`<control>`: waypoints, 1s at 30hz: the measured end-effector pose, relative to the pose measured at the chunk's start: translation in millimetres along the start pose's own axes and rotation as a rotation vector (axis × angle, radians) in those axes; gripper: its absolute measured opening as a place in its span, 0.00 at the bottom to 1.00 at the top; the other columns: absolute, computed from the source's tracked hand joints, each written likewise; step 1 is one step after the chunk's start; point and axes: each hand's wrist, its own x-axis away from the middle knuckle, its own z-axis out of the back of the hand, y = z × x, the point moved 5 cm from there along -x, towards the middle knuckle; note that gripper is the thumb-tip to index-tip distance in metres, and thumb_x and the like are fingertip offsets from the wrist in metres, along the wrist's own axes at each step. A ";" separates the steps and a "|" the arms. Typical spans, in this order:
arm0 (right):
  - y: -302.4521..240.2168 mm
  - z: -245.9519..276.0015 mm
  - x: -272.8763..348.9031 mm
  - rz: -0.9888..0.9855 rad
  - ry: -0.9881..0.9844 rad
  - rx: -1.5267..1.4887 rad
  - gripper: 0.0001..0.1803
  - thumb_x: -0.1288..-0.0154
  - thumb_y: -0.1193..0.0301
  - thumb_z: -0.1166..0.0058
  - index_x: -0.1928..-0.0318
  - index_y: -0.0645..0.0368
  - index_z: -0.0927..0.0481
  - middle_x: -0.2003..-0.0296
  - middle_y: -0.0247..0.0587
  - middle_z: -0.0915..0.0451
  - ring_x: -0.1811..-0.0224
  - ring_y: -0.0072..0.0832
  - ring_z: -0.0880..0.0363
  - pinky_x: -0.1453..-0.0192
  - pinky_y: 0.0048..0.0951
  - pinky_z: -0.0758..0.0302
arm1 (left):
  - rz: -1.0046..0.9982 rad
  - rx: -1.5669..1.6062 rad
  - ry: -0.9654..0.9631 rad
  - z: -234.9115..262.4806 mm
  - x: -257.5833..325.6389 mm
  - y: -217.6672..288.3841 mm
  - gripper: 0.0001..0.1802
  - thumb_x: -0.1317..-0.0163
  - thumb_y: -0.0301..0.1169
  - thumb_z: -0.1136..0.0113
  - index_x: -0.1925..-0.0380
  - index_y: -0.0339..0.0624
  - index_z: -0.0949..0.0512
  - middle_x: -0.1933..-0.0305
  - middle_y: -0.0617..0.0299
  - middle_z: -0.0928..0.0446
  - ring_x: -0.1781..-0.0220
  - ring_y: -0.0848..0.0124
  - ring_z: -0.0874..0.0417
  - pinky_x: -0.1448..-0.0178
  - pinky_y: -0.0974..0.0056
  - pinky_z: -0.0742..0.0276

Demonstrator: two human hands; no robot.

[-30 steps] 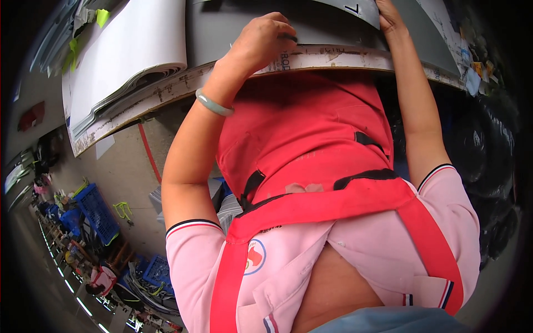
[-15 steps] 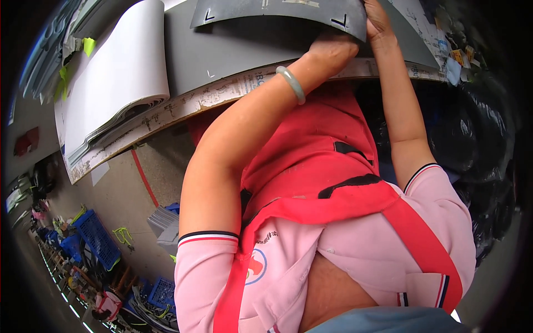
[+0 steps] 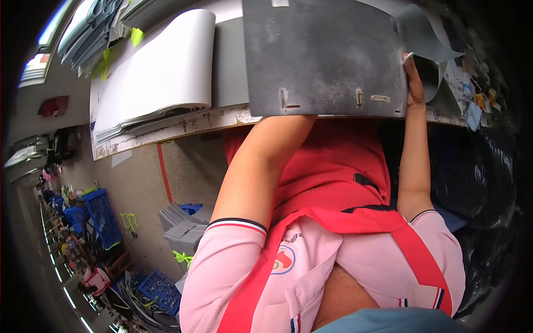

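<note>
A large dark grey board point(image 3: 327, 61), scuffed and with small L-shaped and straight slots along its near edge, is tilted up over the worktable. My left forearm point(image 3: 277, 144) goes beneath the board, which hides the left hand. At the board's right edge, my right hand point(image 3: 415, 86) is closed, its thumb by the rim. A thin white stick-like thing point(image 3: 408, 57) pokes out at the top of that hand; its kind is unclear. Smooth grey sheet material point(image 3: 229, 66) lies under the board, and a grey sheet point(image 3: 430, 36) curls up beyond my right hand.
A folded stack of white sheets point(image 3: 161, 66) lies at the table's left, above its worn front edge point(image 3: 166, 123). Black plastic bags point(image 3: 477, 177) are at the right. Blue crates point(image 3: 102, 216) and a grey box point(image 3: 186, 230) stand on the floor at left.
The board has come nearer and tilted up, showing more of its face. My left hand has gone out of sight beneath it. A grey sheet now curls up at the right.
</note>
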 end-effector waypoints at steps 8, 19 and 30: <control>-15.5 77.7 0.7 -0.044 0.100 -0.083 0.22 0.24 0.60 0.43 0.36 0.56 0.22 0.41 0.40 0.18 0.39 0.32 0.19 0.32 0.38 0.21 | 0.057 -0.059 0.422 223.2 -104.6 -91.0 0.29 0.40 0.11 0.56 0.39 0.35 0.21 0.47 0.49 0.16 0.46 0.63 0.16 0.41 0.64 0.22; -16.2 45.4 -6.7 -0.058 0.189 0.252 0.20 0.25 0.62 0.40 0.39 0.59 0.20 0.43 0.42 0.17 0.43 0.33 0.16 0.37 0.37 0.16 | 0.748 -1.010 1.018 581.6 86.6 -90.3 0.15 0.40 0.36 0.29 0.70 0.30 0.13 0.64 0.47 0.12 0.61 0.56 0.11 0.49 0.55 0.19; 15.0 -18.3 -59.5 -0.194 0.075 0.749 0.16 0.26 0.59 0.38 0.46 0.55 0.19 0.57 0.28 0.17 0.58 0.14 0.18 0.52 0.18 0.20 | 0.257 -1.120 0.862 577.5 69.1 -28.7 0.28 0.38 0.35 0.30 0.39 0.34 0.22 0.41 0.45 0.23 0.48 0.58 0.15 0.40 0.57 0.19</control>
